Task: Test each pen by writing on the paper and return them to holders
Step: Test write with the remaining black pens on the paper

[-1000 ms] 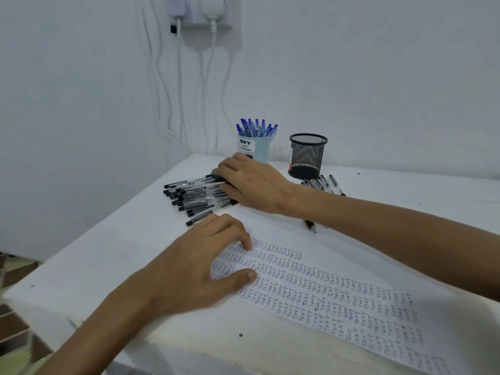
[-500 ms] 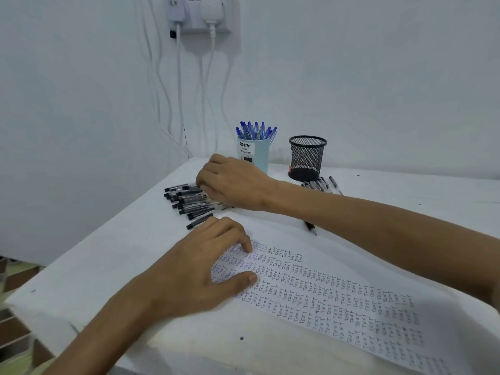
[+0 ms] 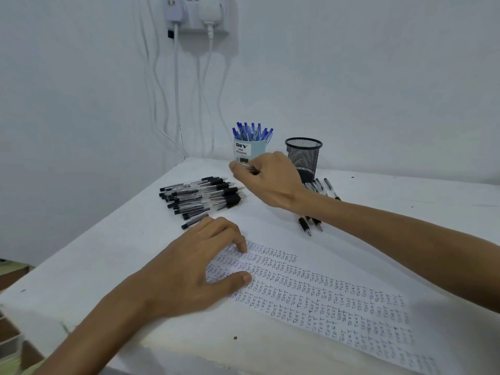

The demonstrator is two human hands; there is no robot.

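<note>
A pile of black-capped clear pens (image 3: pixel 201 197) lies on the white table (image 3: pixel 94 266). My right hand (image 3: pixel 266 178) is raised just right of the pile and pinches one clear pen (image 3: pixel 247 167) between thumb and fingers. My left hand (image 3: pixel 200 269) rests flat on the left end of the paper (image 3: pixel 324 299), which is filled with rows of the word TEST. At the back stand a light-blue holder (image 3: pixel 250 150) full of blue pens and a black mesh holder (image 3: pixel 304 155). A few more black pens (image 3: pixel 311 223) lie partly hidden under my right forearm.
The table meets a white wall at the back. Chargers and white cables (image 3: pixel 176 109) hang from a wall socket (image 3: pixel 194 14) above the table's far left corner. The table's left edge drops off to the floor.
My right hand was lying on the pen pile; it has lifted up and to the right with one pen pinched in its fingers. My left hand stays on the paper.
</note>
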